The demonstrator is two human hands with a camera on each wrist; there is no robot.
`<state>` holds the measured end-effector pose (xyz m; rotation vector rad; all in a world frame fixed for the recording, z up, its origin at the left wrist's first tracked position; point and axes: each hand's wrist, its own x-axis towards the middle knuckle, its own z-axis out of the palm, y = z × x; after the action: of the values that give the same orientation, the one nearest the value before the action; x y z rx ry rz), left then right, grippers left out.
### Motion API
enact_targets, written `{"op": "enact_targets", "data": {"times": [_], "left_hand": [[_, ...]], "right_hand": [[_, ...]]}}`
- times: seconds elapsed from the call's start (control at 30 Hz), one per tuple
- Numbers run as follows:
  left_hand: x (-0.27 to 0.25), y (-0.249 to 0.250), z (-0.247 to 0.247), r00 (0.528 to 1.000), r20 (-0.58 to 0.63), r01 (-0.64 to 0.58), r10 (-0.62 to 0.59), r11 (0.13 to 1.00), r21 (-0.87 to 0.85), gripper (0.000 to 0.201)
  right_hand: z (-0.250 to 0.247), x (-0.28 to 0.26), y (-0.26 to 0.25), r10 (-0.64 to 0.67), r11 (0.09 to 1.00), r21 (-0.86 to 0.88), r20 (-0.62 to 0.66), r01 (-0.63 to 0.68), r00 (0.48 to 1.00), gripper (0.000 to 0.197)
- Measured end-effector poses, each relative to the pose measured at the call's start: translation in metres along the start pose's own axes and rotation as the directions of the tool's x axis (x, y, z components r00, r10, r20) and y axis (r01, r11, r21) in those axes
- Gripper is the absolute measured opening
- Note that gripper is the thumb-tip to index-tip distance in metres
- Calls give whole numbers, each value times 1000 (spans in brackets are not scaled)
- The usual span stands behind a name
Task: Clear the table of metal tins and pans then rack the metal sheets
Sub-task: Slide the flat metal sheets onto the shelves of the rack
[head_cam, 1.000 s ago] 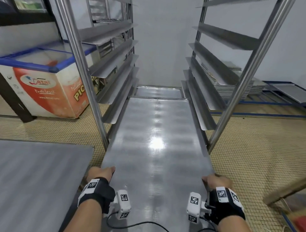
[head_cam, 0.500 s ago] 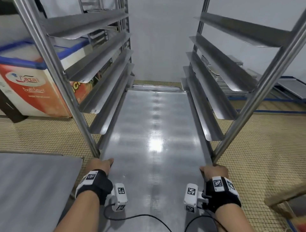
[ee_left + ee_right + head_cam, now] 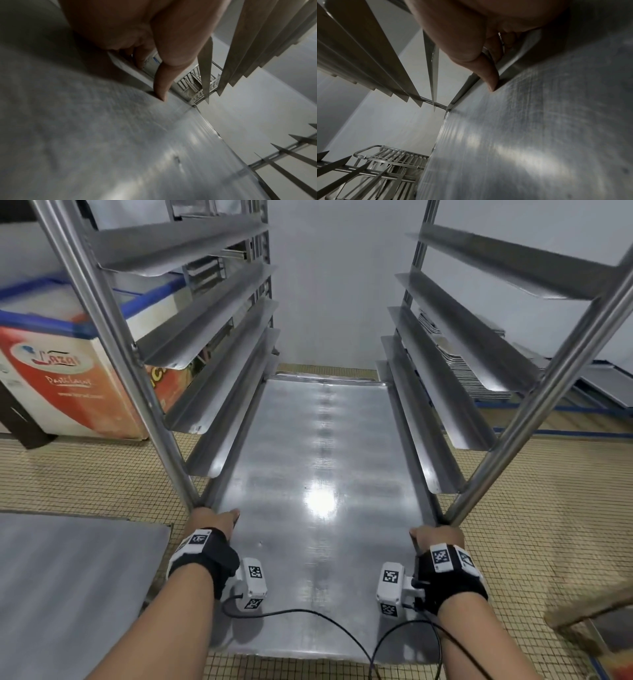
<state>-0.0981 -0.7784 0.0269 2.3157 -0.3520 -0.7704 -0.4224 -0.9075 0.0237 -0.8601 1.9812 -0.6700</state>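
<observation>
A long shiny metal sheet (image 3: 322, 474) lies flat between the two sides of a steel rack (image 3: 212, 392), resting on low runners with its far end deep inside. My left hand (image 3: 214, 517) grips the sheet's left edge near the rack's front post, thumb on top and fingers under the rim. My right hand (image 3: 435, 537) grips the right edge the same way beside the right post (image 3: 513, 426). In the left wrist view my thumb (image 3: 162, 86) presses the sheet (image 3: 120, 142); in the right wrist view my thumb (image 3: 489, 75) lies on the sheet (image 3: 530, 135).
Angled runners (image 3: 455, 364) line both rack sides above the sheet. Another metal sheet (image 3: 68, 587) lies at lower left. A red and white chest freezer (image 3: 65, 371) stands left of the rack. Stacked trays (image 3: 476, 364) sit behind the right side. The floor (image 3: 548, 525) is yellow tile.
The sheet has slid farther into the rack, and both hands have moved forward with it, now level with the front posts. The view has come closer to the rack.
</observation>
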Motion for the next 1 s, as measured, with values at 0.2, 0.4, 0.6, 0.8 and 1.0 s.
{"op": "enact_targets", "data": {"times": [0.2, 0.4, 0.6, 0.8, 1.0], "left_hand": [[-18, -14, 9, 995, 39, -99, 92, 948, 302, 89], [-54, -50, 15, 925, 297, -355, 235, 814, 460, 90], [-116, -83, -2, 772, 512, -575, 377, 758, 309, 113], [-129, -104, 6, 688, 551, -726, 472, 440, 529, 118], [-123, -105, 21, 696, 461, -702, 550, 391, 595, 95]], "right_hand": [[4, -7, 16, -66, 996, 56, 53, 63, 996, 56], [-4, -41, 53, -306, 928, -195, 91, 318, 948, 77], [-23, -99, 90, -450, 701, -389, 409, 598, 794, 77], [-36, -129, 109, -457, 348, -486, 659, 802, 598, 125], [-28, -120, 122, -570, 61, -607, 631, 793, 527, 90]]}}
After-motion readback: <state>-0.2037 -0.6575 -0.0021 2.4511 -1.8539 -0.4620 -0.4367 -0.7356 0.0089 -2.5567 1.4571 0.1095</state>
